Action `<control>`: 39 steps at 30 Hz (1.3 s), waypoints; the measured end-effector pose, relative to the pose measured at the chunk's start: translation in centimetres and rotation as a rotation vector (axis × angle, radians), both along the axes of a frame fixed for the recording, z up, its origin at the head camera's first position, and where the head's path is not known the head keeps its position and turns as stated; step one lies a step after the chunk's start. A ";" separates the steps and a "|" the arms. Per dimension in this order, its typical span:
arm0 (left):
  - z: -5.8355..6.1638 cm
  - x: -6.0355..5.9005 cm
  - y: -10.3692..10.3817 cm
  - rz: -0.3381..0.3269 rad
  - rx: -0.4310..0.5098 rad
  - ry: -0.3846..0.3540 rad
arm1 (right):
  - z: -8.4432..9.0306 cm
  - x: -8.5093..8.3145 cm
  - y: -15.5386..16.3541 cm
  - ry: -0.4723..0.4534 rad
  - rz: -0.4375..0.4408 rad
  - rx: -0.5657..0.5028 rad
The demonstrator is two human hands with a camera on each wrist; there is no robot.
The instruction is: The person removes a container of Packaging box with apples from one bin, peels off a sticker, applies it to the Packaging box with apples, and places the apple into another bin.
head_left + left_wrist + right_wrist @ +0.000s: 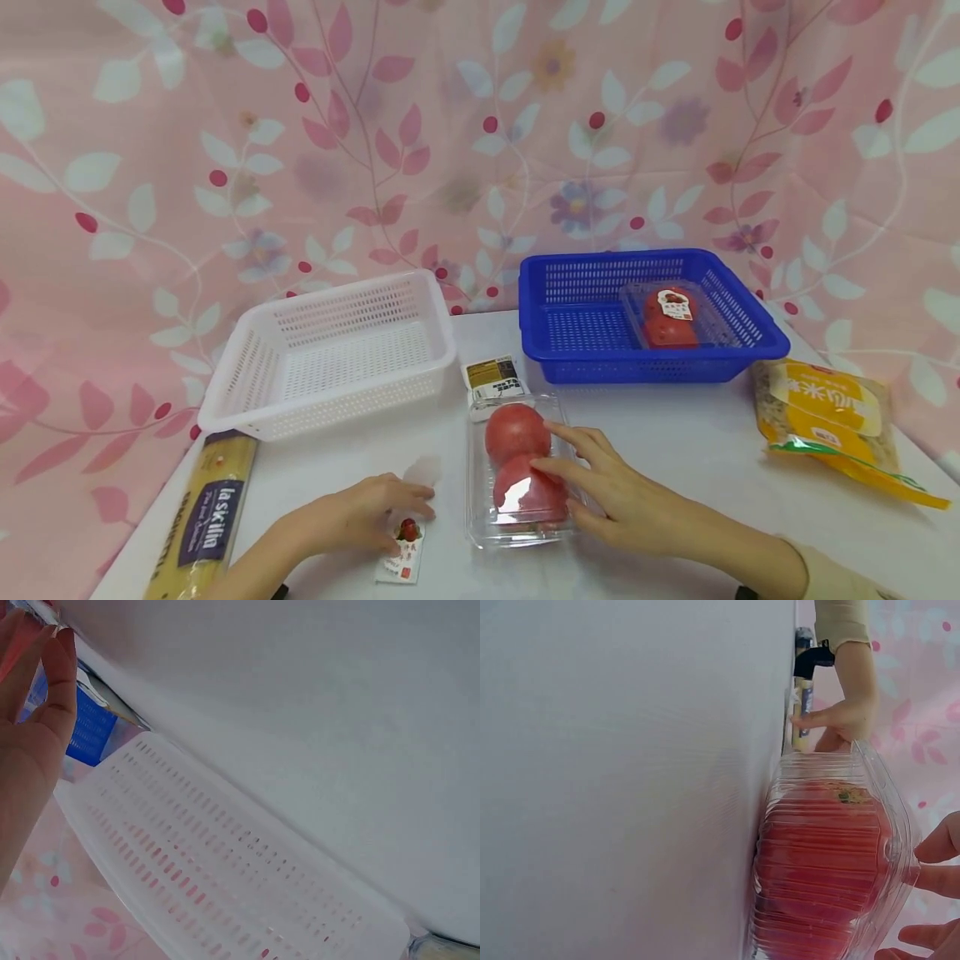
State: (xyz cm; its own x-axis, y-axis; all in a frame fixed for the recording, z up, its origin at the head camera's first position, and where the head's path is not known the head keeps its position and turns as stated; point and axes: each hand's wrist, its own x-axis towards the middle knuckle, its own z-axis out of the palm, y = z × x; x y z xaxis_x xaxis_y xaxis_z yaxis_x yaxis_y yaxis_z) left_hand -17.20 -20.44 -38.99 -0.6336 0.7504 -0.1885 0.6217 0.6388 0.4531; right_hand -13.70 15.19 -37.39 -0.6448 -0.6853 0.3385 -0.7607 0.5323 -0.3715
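Observation:
A clear plastic box of tomatoes lies on the table before me, its two red fruits showing through the lid. My right hand reaches over the box's right side, with spread, slightly bent fingers touching the lid; in the right wrist view the fingertips are at the lid's rim. My left hand is left of the box, low over a small white label with a tomato picture. Its fingers are loosely bent, and they partly cover the label. In the left wrist view, that hand shows at the upper left edge.
Behind, a white basket stands at left and a blue basket at right, the latter holding another tomato box. A small white-and-black packet lies between them. Spaghetti lies far left, a yellow grain bag far right.

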 end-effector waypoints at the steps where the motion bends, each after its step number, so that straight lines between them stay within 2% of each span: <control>1: 0.1 0.1 0.0 -0.024 0.011 0.054 | 0.0 0.0 0.0 0.000 0.003 -0.005; 3: 0.3 0.1 0.1 -0.065 0.063 0.178 | 0.2 0.0 -0.1 -0.006 0.012 -0.018; 5: 0.7 0.0 0.3 -0.089 0.165 0.295 | 0.3 0.0 -0.2 -0.006 0.018 -0.028; 8: 1.6 -0.2 0.7 -0.066 0.341 0.389 | 0.6 0.0 -0.4 0.009 0.024 -0.052; 13: 3.4 0.0 2.2 -0.024 0.536 0.468 | 1.3 0.1 -1.2 0.027 0.047 -0.118; 17: 4.4 0.4 4.1 -0.071 0.631 0.476 | 2.0 0.2 -2.1 0.015 0.084 -0.174; 20: 4.9 0.6 5.5 -0.108 0.694 0.460 | 2.4 0.3 -2.6 0.013 0.106 -0.209; 24: 5.8 0.6 7.0 -0.111 0.785 0.426 | 2.8 0.1 -3.2 0.070 0.137 -0.265; 30: 7.1 0.5 8.5 -0.083 0.911 0.267 | 3.4 -0.8 -3.5 0.202 0.151 -0.365; 39: 7.8 1.7 10.0 -0.029 1.002 0.045 | 3.9 -1.6 -3.7 0.237 0.070 -0.431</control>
